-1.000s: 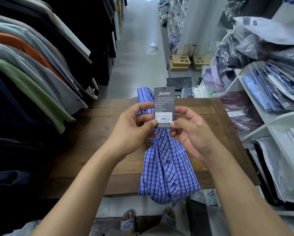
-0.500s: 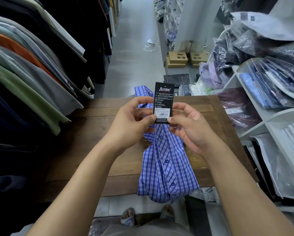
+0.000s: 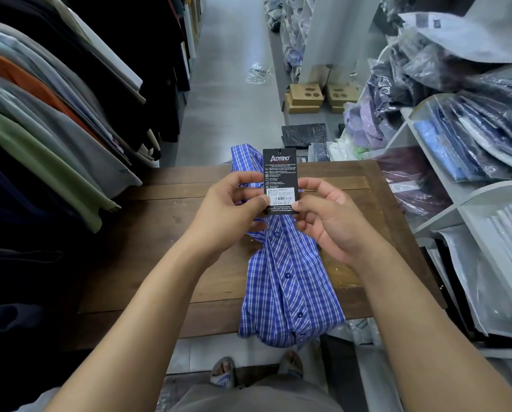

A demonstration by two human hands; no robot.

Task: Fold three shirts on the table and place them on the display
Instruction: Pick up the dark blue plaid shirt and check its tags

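Looking down on a wooden table (image 3: 165,221). Held upright at centre, a black tag (image 3: 279,173): left hand (image 3: 234,212) clamped on its lower corner from 9 o'clock, right hand (image 3: 329,221) from 3 o'clock, thumbs and fingertips pinching the card. Beneath, a blue checked shirt (image 3: 287,281), bunched narrow, button side up, running from 12 to 6 o'clock, hem drooping over the near edge at 6. Hanging clothes at 9 o'clock; shelves (image 3: 444,221) of bagged shirts at 3 o'clock. Compared with a second ago, next to nothing altered: same two-handed pinch, tag at the same height, shirt unmoved. Probably still checking or sorting out the tag, so no fold yet begun on this shirt. No telling from here how many shirts already done.
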